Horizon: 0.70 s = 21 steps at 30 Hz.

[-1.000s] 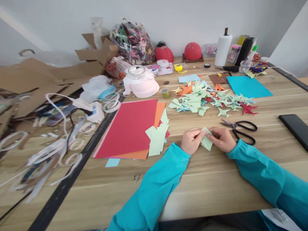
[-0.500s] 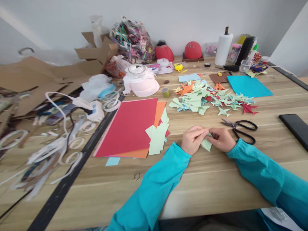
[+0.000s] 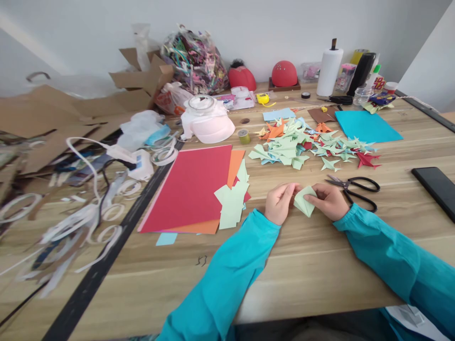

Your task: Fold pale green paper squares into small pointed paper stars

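A small pale green folded paper (image 3: 304,201) is held just above the wooden table (image 3: 313,265) between both hands. My left hand (image 3: 279,202) pinches its left edge with curled fingers. On the other side, my right hand (image 3: 330,201) grips the right corner. Both arms wear teal sleeves. Black scissors (image 3: 355,187) lie just right of my right hand. A heap of folded paper shapes (image 3: 302,144), mostly green with some orange and red, lies beyond the hands.
Red and orange paper sheets (image 3: 194,187) with cut green pieces (image 3: 232,201) lie to the left. A blue sheet (image 3: 366,127), a black phone (image 3: 437,187), a paper towel roll (image 3: 329,71) and bottles sit right and back. Cardboard, tape rolls and bags crowd the left.
The folded green paper has been turned and lifted slightly, now showing a broader face between the hands. Both hands stayed in about the same place.
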{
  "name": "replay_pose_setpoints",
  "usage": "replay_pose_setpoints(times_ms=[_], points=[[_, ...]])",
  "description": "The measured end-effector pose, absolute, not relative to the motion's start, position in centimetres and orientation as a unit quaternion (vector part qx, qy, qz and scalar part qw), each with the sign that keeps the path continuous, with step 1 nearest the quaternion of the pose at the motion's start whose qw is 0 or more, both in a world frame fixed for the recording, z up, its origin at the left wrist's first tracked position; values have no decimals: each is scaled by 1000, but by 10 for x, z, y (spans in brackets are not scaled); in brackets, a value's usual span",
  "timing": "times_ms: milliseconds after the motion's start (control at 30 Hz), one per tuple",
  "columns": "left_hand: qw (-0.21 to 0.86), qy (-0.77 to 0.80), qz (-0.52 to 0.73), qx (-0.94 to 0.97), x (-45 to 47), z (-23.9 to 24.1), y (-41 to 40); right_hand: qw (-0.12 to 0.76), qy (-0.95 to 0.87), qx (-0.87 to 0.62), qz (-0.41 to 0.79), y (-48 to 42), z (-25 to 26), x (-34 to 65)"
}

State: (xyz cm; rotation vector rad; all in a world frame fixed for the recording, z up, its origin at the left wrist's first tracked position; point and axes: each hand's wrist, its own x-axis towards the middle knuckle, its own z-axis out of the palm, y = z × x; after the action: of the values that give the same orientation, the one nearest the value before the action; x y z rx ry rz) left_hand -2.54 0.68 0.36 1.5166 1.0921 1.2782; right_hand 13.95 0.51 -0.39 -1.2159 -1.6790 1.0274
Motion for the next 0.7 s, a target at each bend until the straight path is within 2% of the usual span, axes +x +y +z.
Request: replay_pose_setpoints(times_ms=[200,700], points=[[521,433,454,578,-24,1,9,451,-592,-466,479,7,-1,138],[550,418,441,573,-23,4,7,471,-579,-465,476,8,-2,138]])
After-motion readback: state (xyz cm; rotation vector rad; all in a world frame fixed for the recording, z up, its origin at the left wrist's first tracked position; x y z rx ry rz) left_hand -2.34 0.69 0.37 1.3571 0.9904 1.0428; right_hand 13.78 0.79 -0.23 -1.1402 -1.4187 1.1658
